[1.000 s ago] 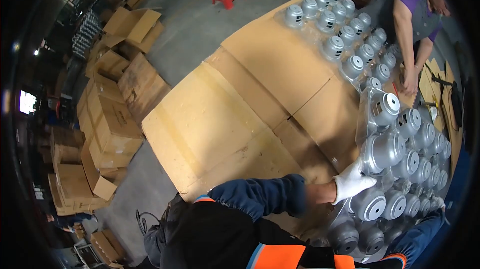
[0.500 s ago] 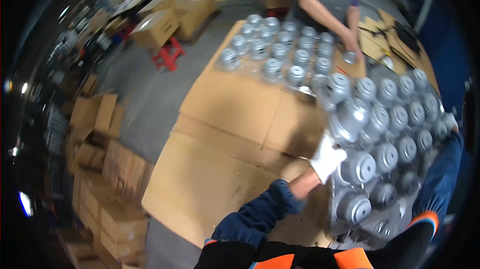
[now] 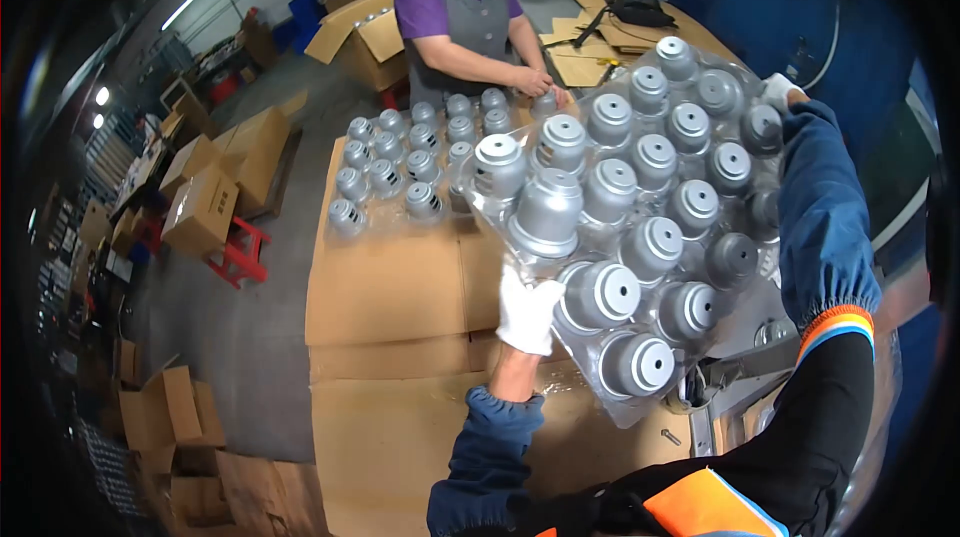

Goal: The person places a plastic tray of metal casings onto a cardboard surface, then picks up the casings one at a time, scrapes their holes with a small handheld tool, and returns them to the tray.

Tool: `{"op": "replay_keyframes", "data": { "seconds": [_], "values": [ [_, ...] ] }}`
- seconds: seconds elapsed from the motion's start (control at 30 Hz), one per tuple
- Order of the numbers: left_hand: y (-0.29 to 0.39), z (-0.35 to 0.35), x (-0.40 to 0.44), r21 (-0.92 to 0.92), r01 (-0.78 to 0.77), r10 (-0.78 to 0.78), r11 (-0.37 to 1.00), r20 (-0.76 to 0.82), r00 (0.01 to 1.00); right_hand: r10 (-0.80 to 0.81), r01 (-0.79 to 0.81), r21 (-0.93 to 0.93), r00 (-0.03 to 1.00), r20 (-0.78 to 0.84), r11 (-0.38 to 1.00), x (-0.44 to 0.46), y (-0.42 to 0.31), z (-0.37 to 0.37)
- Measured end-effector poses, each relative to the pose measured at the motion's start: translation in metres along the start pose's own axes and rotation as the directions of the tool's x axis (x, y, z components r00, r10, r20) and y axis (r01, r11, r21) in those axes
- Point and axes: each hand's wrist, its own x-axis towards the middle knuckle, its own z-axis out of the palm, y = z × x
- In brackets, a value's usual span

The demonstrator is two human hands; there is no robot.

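Observation:
A clear plastic tray (image 3: pixel 622 411) full of silver, stepped, cup-shaped metal parts (image 3: pixel 548 212) is held up and tilted over the table's right side. My left hand (image 3: pixel 528 312), in a white glove, grips its near left edge, the thumb close to one of the parts. At the far right corner my right hand (image 3: pixel 780 94), also gloved in white, is closed on the rim; its fingers are partly hidden. Behind the raised tray, a second tray with similar silver parts (image 3: pixel 424 200) lies on the cardboard.
Flat cardboard (image 3: pixel 390 287) covers the table. Across it a person (image 3: pixel 460 27) in a purple shirt and grey vest handles a part. A black bag (image 3: pixel 640 9) lies at the back. Cartons (image 3: pixel 200 207) and a red stool (image 3: pixel 240 252) stand left; a bolt (image 3: pixel 670 437) lies near me.
The loaded tray has been lifted and tilted, moving left and away from the near right side with both hands on it. My view has turned to the right.

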Motion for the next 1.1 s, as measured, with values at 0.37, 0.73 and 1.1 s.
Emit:
{"op": "replay_keyframes", "data": {
  "seconds": [0.37, 0.73, 1.1],
  "values": [
    [0.096, -0.107, -0.069, 0.074, -0.135, 0.138, 0.988, -0.041, 0.990, -0.277, 0.277, -0.178, 0.961, 0.026, 0.944, -0.035, -0.163, -0.058],
    [0.208, -0.260, -0.215, 0.294, -0.154, 0.153, 0.943, 0.024, 0.988, -0.166, 0.140, 0.257, 0.983, 0.083, 0.956, -0.233, -0.368, -0.074],
    [0.221, -0.336, -0.278, 0.509, 0.114, -0.068, 0.853, -0.109, 0.992, 0.029, -0.139, 0.630, 0.983, 0.182, 0.764, -0.414, -0.464, 0.000]
  ]
}}
